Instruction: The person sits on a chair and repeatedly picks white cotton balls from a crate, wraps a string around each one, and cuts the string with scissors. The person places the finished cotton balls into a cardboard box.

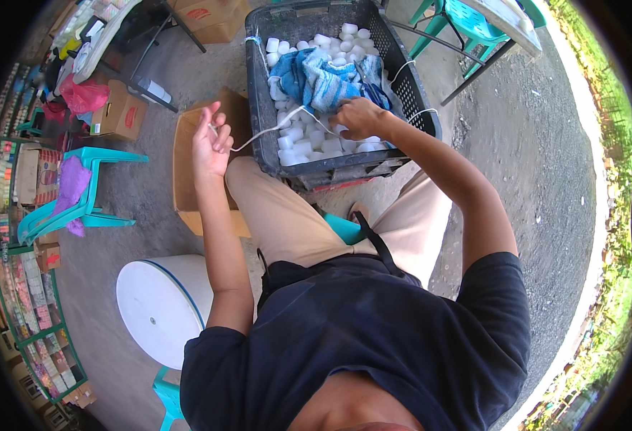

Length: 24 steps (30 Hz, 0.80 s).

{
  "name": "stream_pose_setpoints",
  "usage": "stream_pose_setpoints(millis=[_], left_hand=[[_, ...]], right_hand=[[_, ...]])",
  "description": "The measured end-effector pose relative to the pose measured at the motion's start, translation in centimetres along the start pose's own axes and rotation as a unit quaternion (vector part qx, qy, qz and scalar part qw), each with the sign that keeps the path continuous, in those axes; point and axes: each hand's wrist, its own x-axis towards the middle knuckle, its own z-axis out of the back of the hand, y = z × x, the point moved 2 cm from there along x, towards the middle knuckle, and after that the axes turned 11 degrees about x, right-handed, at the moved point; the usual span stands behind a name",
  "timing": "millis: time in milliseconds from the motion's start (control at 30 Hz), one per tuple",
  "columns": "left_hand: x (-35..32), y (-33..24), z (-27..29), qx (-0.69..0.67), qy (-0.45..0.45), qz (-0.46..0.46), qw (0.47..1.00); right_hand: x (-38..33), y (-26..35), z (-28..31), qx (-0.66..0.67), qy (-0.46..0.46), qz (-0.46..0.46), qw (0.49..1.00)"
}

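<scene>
Left hand point(213, 144): raised outside the crate's left edge, near the near-left corner, palm up, fingers loosely curled around a white cord point(262, 133). Right hand point(361, 119): over the crate's near half, right of center, palm down, fingers bent. Fingertips hidden, so can't tell if they grip anything; cord runs up to them.

Cord: leaves left hand, sags, crosses the crate's left rim, peaks near the blue towel, then drops to the right hand.

Crate: black plastic, perforated sides point(408, 85), in front of the person's knees. Filled with white cylindrical pieces point(303, 149), lying at mixed angles, showing along the near edge and toward the far edge. Blue-and-white striped towel point(323, 77) bunched on top of them, mid-crate, just beyond the right hand. Short white ties on the left rim near the far-left corner and along the right rim.

Around it: open cardboard box point(186, 158) just beside the crate's left edge. White drum point(154, 312) by the left elbow. Teal plastic chair point(89, 187) farther left, purple cloth point(73, 188) draped on it.
</scene>
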Motion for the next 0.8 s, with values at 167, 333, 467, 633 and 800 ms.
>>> stream_pose_setpoints(millis=[167, 333, 467, 633, 800], left_hand=[[2.8, 2.8, -10.9, 0.465, 0.073, -0.171, 0.865], [5.1, 7.9, -10.0, 0.486, 0.068, 0.074, 0.868], [5.4, 6.5, -10.4, 0.302, 0.054, 0.067, 0.949], [5.9, 6.3, -8.6, 0.058, 0.097, 0.173, 0.978], [6.2, 7.2, -9.5, 0.269, 0.021, -0.049, 0.962]], right_hand=[[0.9, 0.8, -0.3, 0.041, -0.053, -0.054, 0.996], [0.5, -0.7, 4.4, 0.371, -0.260, -0.145, 0.880], [3.7, -2.7, 6.1, 0.560, -0.333, -0.066, 0.756], [7.1, -5.8, 4.9, 0.154, -0.304, -0.341, 0.876], [6.7, -10.0, 5.1, 0.437, -0.381, -0.206, 0.788]])
